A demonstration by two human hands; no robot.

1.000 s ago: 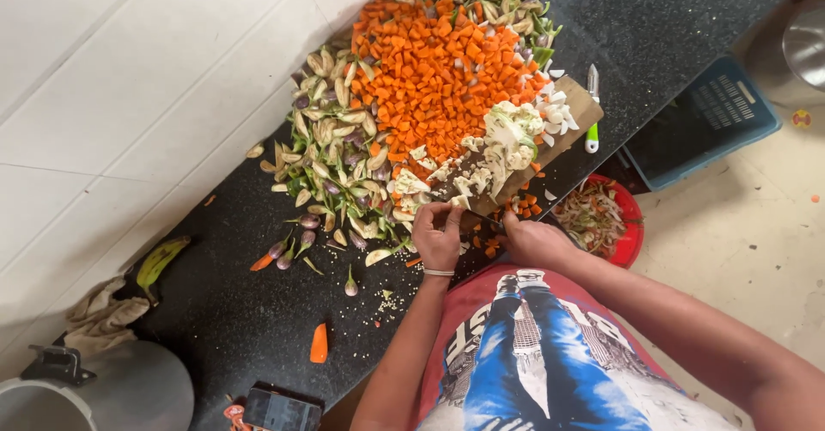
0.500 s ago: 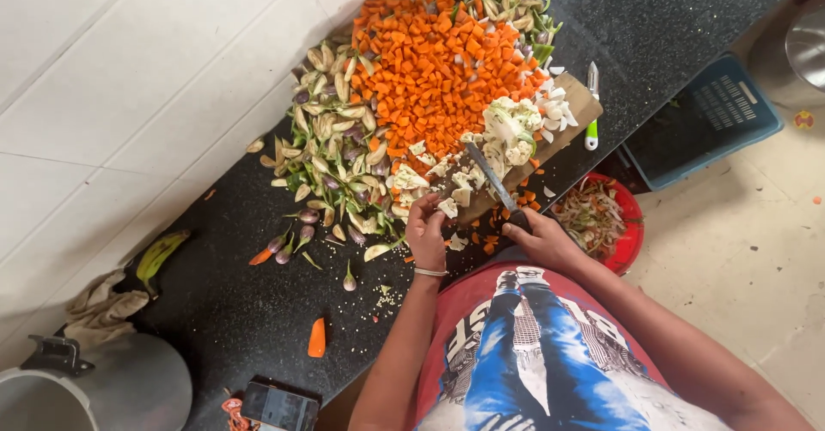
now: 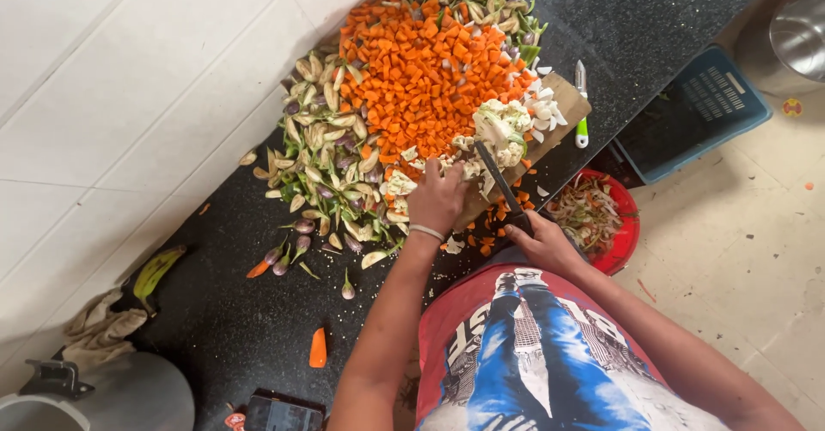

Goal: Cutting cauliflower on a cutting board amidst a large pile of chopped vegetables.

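2 bare hands work at a dark speckled worktop [image 3: 653,10] seen from above. The right hand [image 3: 543,240] is closed around the handle of a knife [image 3: 497,176], near the worktop's front edge. The knife's long axis runs diagonally, handle toward the person and tip pointing away and to the left, into a cluster of cauliflower pieces [image 3: 503,126]. Its dark blade lies over a wooden cutting board [image 3: 570,104] that is tilted to much the same diagonal. The left hand [image 3: 438,197] rests palm down with fingers curled, pressing on pale cauliflower bits at the board's near left edge, just beside the blade; whether it grips 1 of them I cannot tell. A thin band circles that wrist. Beyond the board a broad heap of diced carrot [image 3: 425,74] spreads over the worktop, and left of it lies a pile of sliced eggplant [image 3: 322,156]. A green-handled peeler [image 3: 582,104] lies at the board's far right side. A red bowl [image 3: 626,233] of vegetable scraps sits just below the worktop's edge, near the right hand, and a blue crate [image 3: 700,109] sits beyond it.
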